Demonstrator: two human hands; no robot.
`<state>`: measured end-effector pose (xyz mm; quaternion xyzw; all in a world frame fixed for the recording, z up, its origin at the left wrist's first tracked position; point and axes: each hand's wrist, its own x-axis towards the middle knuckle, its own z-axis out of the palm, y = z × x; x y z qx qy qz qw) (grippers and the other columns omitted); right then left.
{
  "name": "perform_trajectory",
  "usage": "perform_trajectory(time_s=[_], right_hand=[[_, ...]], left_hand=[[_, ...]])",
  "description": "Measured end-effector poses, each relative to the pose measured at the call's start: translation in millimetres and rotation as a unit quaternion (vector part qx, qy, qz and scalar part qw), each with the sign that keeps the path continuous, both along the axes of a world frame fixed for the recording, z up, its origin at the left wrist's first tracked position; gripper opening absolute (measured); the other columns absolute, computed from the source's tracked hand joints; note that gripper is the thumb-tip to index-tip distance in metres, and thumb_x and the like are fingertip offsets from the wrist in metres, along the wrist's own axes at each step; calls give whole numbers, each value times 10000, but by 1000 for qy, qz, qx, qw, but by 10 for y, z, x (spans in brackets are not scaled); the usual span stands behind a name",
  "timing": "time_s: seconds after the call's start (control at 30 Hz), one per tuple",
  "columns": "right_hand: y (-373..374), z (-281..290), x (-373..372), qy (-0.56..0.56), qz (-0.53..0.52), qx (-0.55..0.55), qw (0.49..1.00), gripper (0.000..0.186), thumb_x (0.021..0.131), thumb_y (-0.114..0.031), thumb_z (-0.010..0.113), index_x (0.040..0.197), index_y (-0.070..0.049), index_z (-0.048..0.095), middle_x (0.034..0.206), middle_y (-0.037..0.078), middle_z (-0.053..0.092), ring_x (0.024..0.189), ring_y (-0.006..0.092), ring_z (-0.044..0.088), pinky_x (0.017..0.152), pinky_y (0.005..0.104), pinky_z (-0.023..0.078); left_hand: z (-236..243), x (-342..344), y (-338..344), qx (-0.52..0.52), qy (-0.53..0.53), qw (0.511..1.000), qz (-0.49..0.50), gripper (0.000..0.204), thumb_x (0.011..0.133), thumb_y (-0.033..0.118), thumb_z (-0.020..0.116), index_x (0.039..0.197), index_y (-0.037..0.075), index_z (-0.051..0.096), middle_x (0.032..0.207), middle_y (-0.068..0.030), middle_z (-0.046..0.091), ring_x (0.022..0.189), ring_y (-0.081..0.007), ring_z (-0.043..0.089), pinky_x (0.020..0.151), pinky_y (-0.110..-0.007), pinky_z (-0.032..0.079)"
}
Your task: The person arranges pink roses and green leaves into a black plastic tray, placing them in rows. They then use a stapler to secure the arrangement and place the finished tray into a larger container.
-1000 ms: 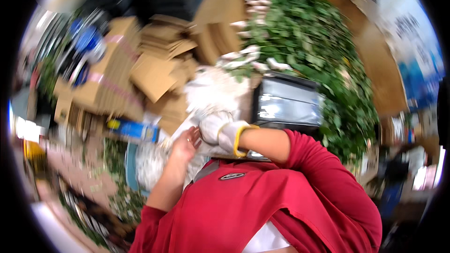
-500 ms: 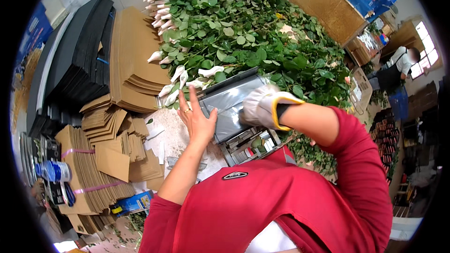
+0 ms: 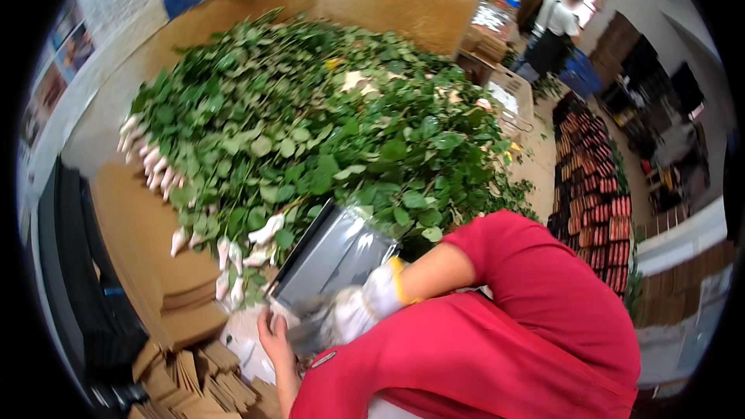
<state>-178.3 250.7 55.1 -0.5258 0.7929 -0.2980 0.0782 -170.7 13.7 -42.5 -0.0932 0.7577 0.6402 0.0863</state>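
Note:
A shallow grey tray with shiny clear film over it lies at the near edge of a big heap of leafy rose stems. My right hand, in a white work glove with a yellow cuff, is at the tray's near side; its fingers are smeared by motion. Whether it holds anything cannot be made out. My bare left hand is beside the tray's lower left corner, fingers apart and nothing visible in them. Rose heads in white sleeves lie just beyond the tray's left edge.
Brown cardboard sheets and dark sheets stand stacked at left, with smaller cardboard pieces in front. A board wall backs the heap. At far right, a person stands beyond rows of bundled reddish flowers.
My view has swung, so the heap sits lower and further left. My right hand has moved to the tray's near side; my left hand has drawn back to its lower left corner.

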Motion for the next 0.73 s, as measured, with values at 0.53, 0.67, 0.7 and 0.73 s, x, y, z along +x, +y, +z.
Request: perform_trajectory(time_s=[0.53, 0.67, 0.7, 0.73], right_hand=[[1501, 1981, 345, -87, -270, -521, 805, 248, 818, 13, 627, 1050, -23, 705, 1233, 127, 659, 1079, 210, 641, 913, 342, 528], [2475, 989, 745, -123, -624, -534, 558, 262, 904, -48, 580, 1146, 6, 663, 1145, 89, 684, 1026, 200, 638, 916, 308, 510], [2528, 723, 829, -214, -521, -606, 562, 390, 883, -202, 628, 1241, -53, 593, 1228, 118, 636, 1113, 251, 590, 977, 369, 469], [2553, 445, 881, -319, -411, -663, 538, 554, 862, -356, 676, 1336, -111, 524, 1311, 147, 589, 1201, 302, 541, 1039, 429, 429]], left_hand=[[1144, -280, 1094, 590, -153, 781, -132, 734, 1018, 592, 303, 1481, 27, 368, 1492, -145, 447, 1366, -327, 427, 1152, -483, 326], [1487, -286, 1194, 653, -90, 734, -164, 611, 1035, 511, 350, 1460, 76, 405, 1459, -123, 479, 1337, -316, 459, 1129, -482, 353], [1698, -271, 1279, 644, -72, 730, -217, 570, 1039, 473, 364, 1474, 104, 370, 1456, -117, 474, 1291, -321, 508, 1082, -486, 418], [1956, -221, 1345, 634, -52, 723, -269, 540, 1043, 435, 379, 1488, 132, 336, 1454, -111, 470, 1245, -326, 557, 1036, -490, 483]])
